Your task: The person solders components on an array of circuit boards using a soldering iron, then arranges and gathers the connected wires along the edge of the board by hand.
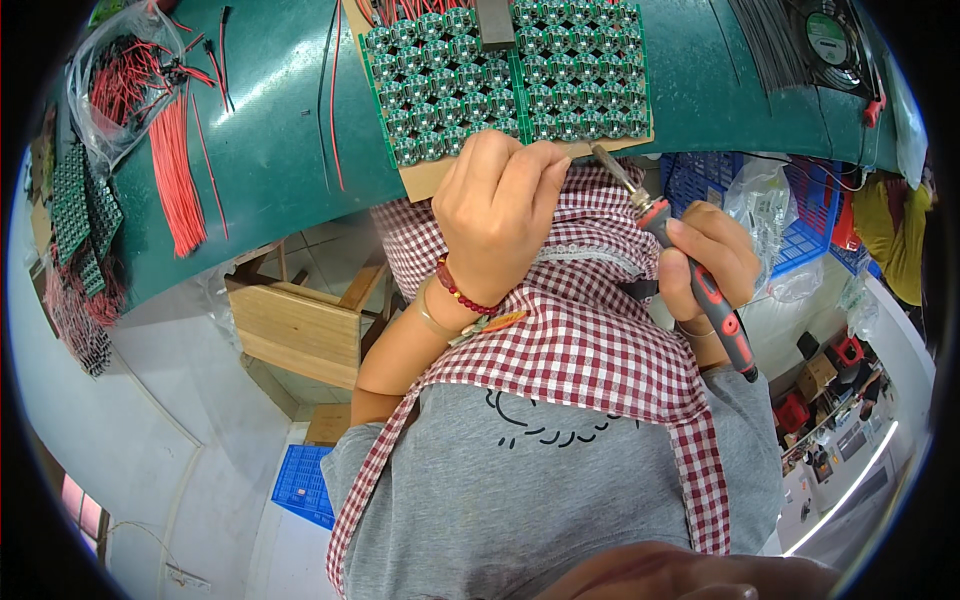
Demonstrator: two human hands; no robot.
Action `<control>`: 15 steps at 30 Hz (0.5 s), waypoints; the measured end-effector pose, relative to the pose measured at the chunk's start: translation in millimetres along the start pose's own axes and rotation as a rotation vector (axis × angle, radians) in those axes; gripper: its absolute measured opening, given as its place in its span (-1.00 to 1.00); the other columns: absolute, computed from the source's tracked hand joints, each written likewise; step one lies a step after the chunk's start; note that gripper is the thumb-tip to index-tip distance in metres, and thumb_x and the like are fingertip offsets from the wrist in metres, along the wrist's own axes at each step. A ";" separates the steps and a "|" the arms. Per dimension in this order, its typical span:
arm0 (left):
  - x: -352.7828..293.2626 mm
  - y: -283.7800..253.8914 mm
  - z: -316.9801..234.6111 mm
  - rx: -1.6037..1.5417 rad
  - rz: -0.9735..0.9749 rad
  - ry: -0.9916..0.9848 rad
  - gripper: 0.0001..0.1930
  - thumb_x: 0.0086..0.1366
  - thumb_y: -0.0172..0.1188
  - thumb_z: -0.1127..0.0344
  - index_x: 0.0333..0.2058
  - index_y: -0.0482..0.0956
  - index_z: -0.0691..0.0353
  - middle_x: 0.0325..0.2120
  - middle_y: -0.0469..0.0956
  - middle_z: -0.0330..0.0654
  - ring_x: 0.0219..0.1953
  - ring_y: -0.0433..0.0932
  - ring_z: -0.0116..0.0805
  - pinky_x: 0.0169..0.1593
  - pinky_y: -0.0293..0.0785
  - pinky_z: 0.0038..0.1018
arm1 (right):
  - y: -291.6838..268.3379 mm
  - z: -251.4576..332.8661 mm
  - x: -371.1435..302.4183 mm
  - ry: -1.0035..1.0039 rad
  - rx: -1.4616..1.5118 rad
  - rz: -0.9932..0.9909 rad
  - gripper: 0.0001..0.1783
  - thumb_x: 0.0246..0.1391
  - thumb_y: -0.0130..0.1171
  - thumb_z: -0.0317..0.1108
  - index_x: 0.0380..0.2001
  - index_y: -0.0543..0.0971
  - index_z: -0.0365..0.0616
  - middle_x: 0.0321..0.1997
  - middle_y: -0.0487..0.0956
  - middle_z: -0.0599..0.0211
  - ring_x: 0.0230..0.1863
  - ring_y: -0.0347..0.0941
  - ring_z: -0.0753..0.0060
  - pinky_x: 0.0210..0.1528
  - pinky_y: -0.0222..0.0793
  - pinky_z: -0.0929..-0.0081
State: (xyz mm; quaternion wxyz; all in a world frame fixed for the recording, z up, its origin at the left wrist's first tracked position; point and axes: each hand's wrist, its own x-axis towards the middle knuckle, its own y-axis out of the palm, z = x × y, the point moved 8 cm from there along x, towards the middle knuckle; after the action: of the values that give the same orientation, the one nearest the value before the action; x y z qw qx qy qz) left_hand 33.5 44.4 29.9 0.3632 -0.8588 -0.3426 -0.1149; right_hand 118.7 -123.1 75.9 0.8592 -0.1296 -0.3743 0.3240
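Note:
My right hand [712,262] is wrapped round the dark grey and red handle of a soldering iron [712,300]. Its metal tip slants up and left, close to the fingertips of my left hand [497,205]. Those fingers are pinched together at the near edge of a panel of green circuit boards [585,85]; whatever they hold is too small or hidden to make out. Under the panel, a piece of brown cardboard [428,180] shows along the near edge. A dark grey block [494,22] rests on the panel, and red wires emerge at its far side.
A bundle of red wires [178,180] and a clear bag of red and black wires [125,85] lie left on the green tabletop [275,130]. More circuit boards [72,205] hang by the left edge. At the right are black wires [770,45], a round reel [828,40] and blue crates [800,245].

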 end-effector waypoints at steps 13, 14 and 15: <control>5.4 3.4 -2.2 0.037 0.016 0.015 -0.84 0.00 0.40 0.55 -0.43 0.60 0.26 -0.51 0.43 -0.22 -0.52 0.45 -0.33 -0.49 0.34 -0.44 | 4.3 -0.5 1.4 -0.001 -0.047 0.009 -0.74 -0.27 0.26 -0.48 -0.39 0.61 -0.34 -0.65 0.47 0.21 -0.70 0.41 0.27 -0.66 0.33 0.45; 5.4 3.8 -2.8 0.035 0.017 0.016 -0.83 -0.01 0.39 0.52 -0.44 0.57 0.24 -0.53 0.39 -0.21 -0.51 0.44 -0.29 -0.48 0.34 -0.40 | 4.0 1.1 2.1 -0.020 -0.052 0.010 -0.74 -0.26 0.26 -0.48 -0.38 0.60 -0.35 -0.65 0.46 0.21 -0.71 0.41 0.28 -0.66 0.32 0.45; 5.5 3.9 -3.2 0.034 0.017 0.018 -0.82 -0.03 0.38 0.49 -0.44 0.54 0.23 -0.54 0.35 -0.20 -0.49 0.43 -0.24 -0.48 0.35 -0.37 | 3.7 2.6 2.4 -0.038 -0.057 0.010 -0.74 -0.25 0.26 -0.48 -0.38 0.60 -0.36 -0.65 0.46 0.21 -0.71 0.40 0.28 -0.67 0.31 0.45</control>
State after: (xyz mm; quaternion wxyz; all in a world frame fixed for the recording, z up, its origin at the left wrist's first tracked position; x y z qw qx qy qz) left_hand 40.4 43.1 32.5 0.3818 -0.8543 -0.3338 -0.1135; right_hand 116.3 -118.9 77.3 0.8463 -0.1500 -0.3989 0.3198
